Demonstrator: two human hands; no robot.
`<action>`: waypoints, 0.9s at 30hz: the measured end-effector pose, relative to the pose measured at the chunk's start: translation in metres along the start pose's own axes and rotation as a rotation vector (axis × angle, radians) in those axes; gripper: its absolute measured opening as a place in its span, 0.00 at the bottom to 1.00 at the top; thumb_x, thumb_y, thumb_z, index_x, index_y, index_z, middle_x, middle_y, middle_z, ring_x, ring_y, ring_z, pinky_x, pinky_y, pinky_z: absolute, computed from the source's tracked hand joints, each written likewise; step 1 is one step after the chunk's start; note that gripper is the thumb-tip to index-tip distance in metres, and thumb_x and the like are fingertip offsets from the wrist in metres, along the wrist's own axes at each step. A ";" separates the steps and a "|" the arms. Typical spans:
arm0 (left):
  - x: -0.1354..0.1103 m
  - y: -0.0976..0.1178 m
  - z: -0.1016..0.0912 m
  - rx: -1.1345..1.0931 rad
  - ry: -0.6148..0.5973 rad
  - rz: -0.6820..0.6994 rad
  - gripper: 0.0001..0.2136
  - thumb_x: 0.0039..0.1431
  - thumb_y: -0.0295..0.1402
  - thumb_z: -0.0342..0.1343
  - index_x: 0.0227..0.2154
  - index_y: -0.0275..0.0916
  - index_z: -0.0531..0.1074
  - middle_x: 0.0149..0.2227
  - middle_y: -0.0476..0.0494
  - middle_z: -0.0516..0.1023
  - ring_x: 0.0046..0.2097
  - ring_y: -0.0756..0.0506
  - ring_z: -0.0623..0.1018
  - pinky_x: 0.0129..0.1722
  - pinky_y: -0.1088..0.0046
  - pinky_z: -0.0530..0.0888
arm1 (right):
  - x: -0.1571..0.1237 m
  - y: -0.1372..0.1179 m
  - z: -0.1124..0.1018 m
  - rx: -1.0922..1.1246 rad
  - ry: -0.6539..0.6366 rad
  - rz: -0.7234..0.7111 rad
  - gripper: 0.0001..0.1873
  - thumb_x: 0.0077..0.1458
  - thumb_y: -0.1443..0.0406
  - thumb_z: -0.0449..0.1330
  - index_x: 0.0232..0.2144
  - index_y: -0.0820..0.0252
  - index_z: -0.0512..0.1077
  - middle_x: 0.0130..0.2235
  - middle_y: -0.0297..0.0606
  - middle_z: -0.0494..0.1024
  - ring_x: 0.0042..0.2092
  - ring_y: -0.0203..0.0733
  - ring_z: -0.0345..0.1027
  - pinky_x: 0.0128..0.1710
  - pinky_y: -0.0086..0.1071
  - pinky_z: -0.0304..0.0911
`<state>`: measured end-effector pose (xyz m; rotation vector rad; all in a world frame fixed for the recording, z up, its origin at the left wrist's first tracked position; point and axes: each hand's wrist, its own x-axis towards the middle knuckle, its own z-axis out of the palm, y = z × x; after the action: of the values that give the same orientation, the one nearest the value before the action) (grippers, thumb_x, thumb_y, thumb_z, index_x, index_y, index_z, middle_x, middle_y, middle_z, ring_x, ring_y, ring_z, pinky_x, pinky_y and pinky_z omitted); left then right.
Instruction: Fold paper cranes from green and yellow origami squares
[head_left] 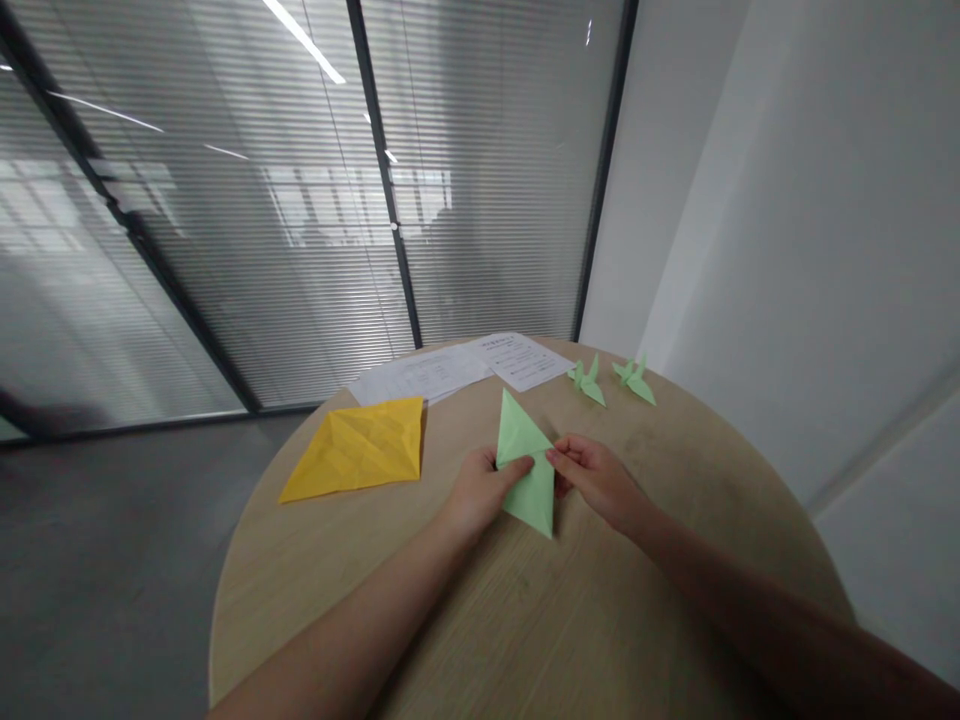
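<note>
A pale green folded paper kite (525, 445) is held flat on the round wooden table (525, 620), pinched at its side corners by the left hand (480, 492) and right hand (600, 480), seemingly to steady a crease; a creased yellow paper square (360, 450) lies aside.

Light green folded paper diamond (529, 470): left edge is covered by the left hand (480, 490), thumb on top, fingers out of sight beneath. Right corner is lost under the right hand (596, 480) fingertips.

Both forearms run off the bottom edge, below the diamond.

Round pale wooden table (675, 480): near rim is cut by that same edge.

Beyond the diamond, white printed sheets (525, 360): text too small to read.

Beyond the diamond to the right, pair of small green folded paper figures (587, 381): folds too small to make out.

Far beyond the diamond, slatted glass wall (487, 200): shapes behind it are blurred.
</note>
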<state>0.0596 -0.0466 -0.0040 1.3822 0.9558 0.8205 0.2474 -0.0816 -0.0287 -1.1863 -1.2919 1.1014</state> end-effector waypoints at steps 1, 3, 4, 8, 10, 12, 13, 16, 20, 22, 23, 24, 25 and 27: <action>0.001 0.000 0.000 -0.012 0.003 0.005 0.09 0.57 0.36 0.64 0.32 0.34 0.81 0.34 0.38 0.85 0.32 0.43 0.81 0.33 0.70 0.74 | 0.000 0.000 0.000 -0.004 -0.023 0.012 0.22 0.51 0.46 0.69 0.28 0.57 0.70 0.25 0.31 0.74 0.26 0.36 0.69 0.28 0.31 0.65; 0.002 -0.001 0.000 -0.044 0.018 0.012 0.09 0.56 0.37 0.65 0.32 0.35 0.81 0.33 0.39 0.85 0.31 0.44 0.80 0.32 0.70 0.75 | 0.000 0.002 0.000 -0.014 -0.084 0.038 0.23 0.49 0.46 0.70 0.27 0.58 0.70 0.24 0.30 0.73 0.24 0.35 0.67 0.26 0.29 0.63; 0.002 -0.001 0.000 -0.056 0.033 0.011 0.09 0.56 0.37 0.65 0.32 0.34 0.80 0.33 0.39 0.85 0.30 0.44 0.80 0.32 0.71 0.75 | 0.000 0.003 0.000 -0.016 -0.116 0.048 0.23 0.49 0.47 0.71 0.28 0.58 0.70 0.24 0.31 0.73 0.24 0.34 0.67 0.26 0.29 0.62; 0.004 0.000 -0.003 -0.070 0.100 -0.004 0.09 0.55 0.37 0.66 0.30 0.34 0.79 0.30 0.40 0.84 0.27 0.45 0.79 0.29 0.71 0.74 | -0.001 0.004 0.001 0.003 -0.205 0.063 0.21 0.49 0.51 0.72 0.31 0.59 0.71 0.25 0.32 0.76 0.25 0.35 0.69 0.28 0.30 0.65; 0.005 0.000 -0.004 -0.066 0.123 0.006 0.10 0.54 0.38 0.67 0.30 0.34 0.79 0.30 0.39 0.84 0.27 0.45 0.79 0.29 0.71 0.74 | -0.002 0.003 0.001 0.011 -0.228 0.064 0.19 0.48 0.55 0.73 0.33 0.59 0.71 0.26 0.33 0.77 0.27 0.36 0.71 0.29 0.31 0.66; 0.005 0.001 -0.006 -0.066 0.145 0.024 0.12 0.54 0.39 0.67 0.31 0.33 0.80 0.32 0.37 0.85 0.29 0.44 0.80 0.29 0.70 0.75 | -0.002 0.001 0.002 0.015 -0.249 0.071 0.19 0.46 0.58 0.73 0.36 0.60 0.73 0.28 0.32 0.77 0.28 0.36 0.72 0.31 0.31 0.67; 0.006 0.001 -0.007 -0.067 0.158 0.030 0.12 0.54 0.39 0.67 0.32 0.32 0.81 0.32 0.36 0.85 0.29 0.43 0.80 0.30 0.70 0.75 | -0.003 0.000 0.002 0.018 -0.256 0.077 0.20 0.45 0.59 0.74 0.37 0.59 0.73 0.28 0.32 0.77 0.29 0.36 0.72 0.31 0.31 0.67; 0.007 0.002 -0.009 -0.090 0.185 0.039 0.13 0.53 0.39 0.67 0.34 0.32 0.81 0.34 0.35 0.85 0.30 0.43 0.81 0.31 0.70 0.75 | -0.004 0.001 0.001 0.015 -0.291 0.092 0.21 0.44 0.62 0.74 0.40 0.59 0.73 0.29 0.30 0.76 0.28 0.34 0.70 0.31 0.30 0.66; 0.006 0.002 -0.009 -0.135 0.180 0.027 0.13 0.53 0.39 0.68 0.35 0.32 0.81 0.34 0.35 0.85 0.30 0.43 0.81 0.31 0.70 0.75 | -0.003 0.005 -0.005 -0.018 -0.361 0.124 0.26 0.44 0.65 0.73 0.47 0.59 0.73 0.30 0.30 0.76 0.28 0.33 0.70 0.30 0.29 0.64; 0.006 0.003 -0.009 -0.151 0.172 0.015 0.13 0.53 0.39 0.68 0.35 0.32 0.81 0.35 0.35 0.86 0.31 0.43 0.81 0.32 0.69 0.75 | -0.002 0.005 -0.009 -0.020 -0.388 0.136 0.30 0.44 0.66 0.73 0.50 0.59 0.72 0.30 0.30 0.76 0.28 0.33 0.70 0.29 0.28 0.64; 0.005 0.004 -0.010 -0.160 0.153 0.009 0.14 0.52 0.39 0.68 0.35 0.32 0.81 0.36 0.35 0.86 0.32 0.43 0.81 0.33 0.69 0.76 | -0.001 0.004 -0.012 -0.004 -0.390 0.131 0.32 0.44 0.67 0.73 0.52 0.59 0.71 0.32 0.31 0.76 0.29 0.34 0.70 0.29 0.28 0.64; 0.005 0.005 -0.010 -0.172 0.122 0.002 0.14 0.52 0.39 0.68 0.36 0.32 0.81 0.37 0.34 0.86 0.33 0.42 0.82 0.35 0.68 0.76 | -0.001 0.002 -0.014 0.030 -0.376 0.118 0.33 0.44 0.67 0.74 0.53 0.58 0.71 0.35 0.33 0.77 0.31 0.35 0.71 0.31 0.29 0.66; 0.004 0.005 -0.010 -0.185 0.084 -0.007 0.15 0.51 0.39 0.69 0.37 0.32 0.81 0.38 0.33 0.86 0.34 0.42 0.82 0.37 0.68 0.77 | -0.001 0.000 -0.015 0.071 -0.351 0.104 0.35 0.43 0.66 0.74 0.55 0.57 0.71 0.39 0.36 0.78 0.34 0.36 0.72 0.32 0.29 0.67; 0.003 0.006 -0.010 -0.201 0.000 -0.031 0.16 0.51 0.39 0.70 0.39 0.32 0.81 0.40 0.32 0.86 0.36 0.41 0.83 0.40 0.66 0.77 | -0.001 -0.006 -0.018 0.152 -0.278 0.088 0.37 0.45 0.62 0.75 0.57 0.54 0.71 0.49 0.41 0.78 0.40 0.39 0.74 0.34 0.30 0.69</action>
<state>0.0523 -0.0392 0.0017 1.1917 0.8685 0.8688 0.2646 -0.0830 -0.0216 -1.0099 -1.3466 1.4426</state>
